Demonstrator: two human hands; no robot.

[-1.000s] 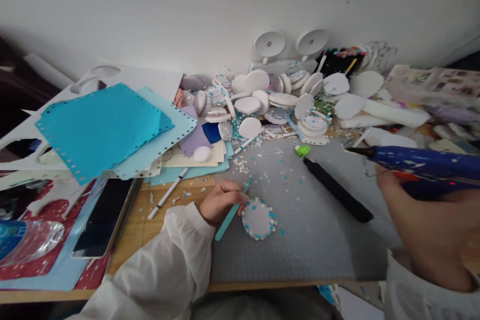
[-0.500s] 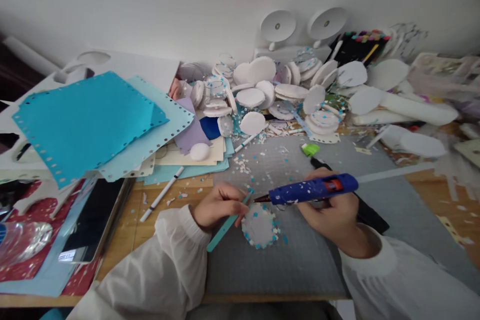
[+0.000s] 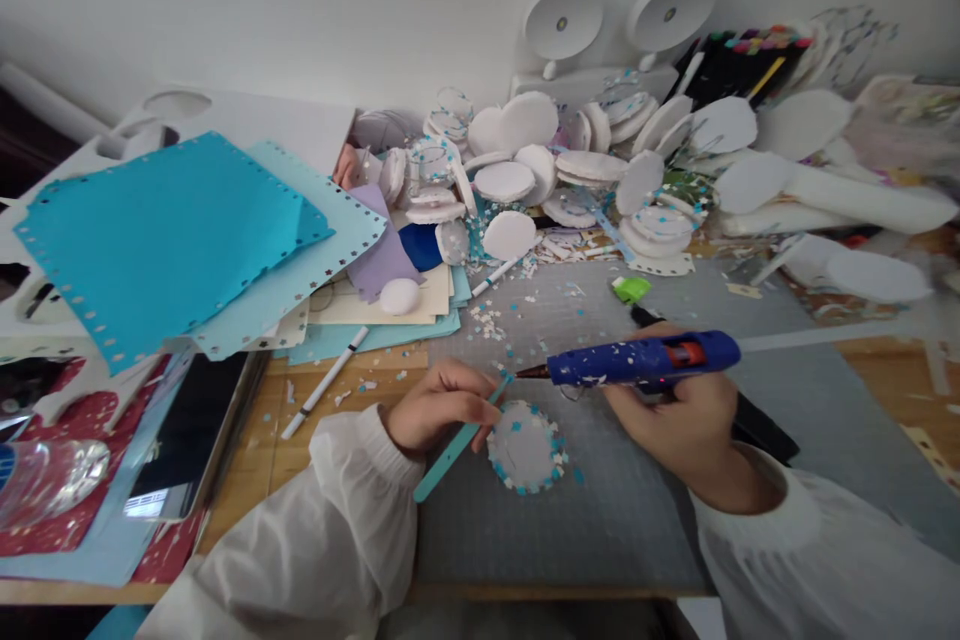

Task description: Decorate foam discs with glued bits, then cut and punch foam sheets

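My left hand is closed on a pair of teal tweezers, slanting up and to the right. At their tip is a tiny blue piece, too small to make out well. My right hand grips a blue hot glue gun speckled with white. Its dark nozzle points left and sits right at the tweezers' tip; whether they touch I cannot tell. Just below lies a white disc edged with small blue and white confetti shapes, flat on the grey cutting mat.
White discs are heaped at the back below a twin-head lamp. Punched blue paper lies at left above a phone-like black device and a clear bottle. A white pen and a green scrap lie nearer.
The glue gun's nozzle has risen slightly to the level of the tweezers' tip. My left hand keeps its hold, almost still. The whole view has shifted a little.
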